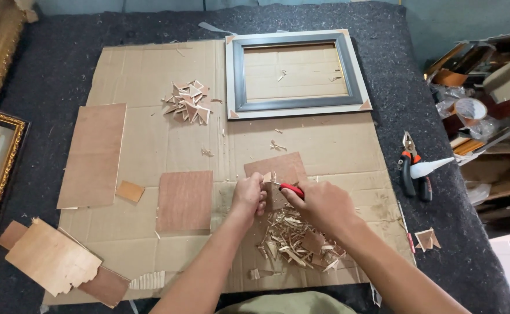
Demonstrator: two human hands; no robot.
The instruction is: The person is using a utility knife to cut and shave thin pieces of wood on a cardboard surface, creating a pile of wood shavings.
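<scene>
Both hands meet over the middle of a cardboard sheet (150, 75). The left hand (249, 197) is curled shut, pinching a small wood piece (268, 177) between its fingertips. The right hand (320, 204) is closed around a red-handled knife (290, 189), whose tip points at that wood piece, just beside the left fingers. Right behind the hands lies a brown plywood panel (283, 167); just below them sits a heap of wood shavings (293, 241). Left of the hands lies a square plywood panel (184, 201), and further left a long one (94, 154). Beyond, a pile of triangular offcuts (187, 102) lies beside a grey picture frame (294, 104). Pliers (409, 166) rest well to the right.
</scene>
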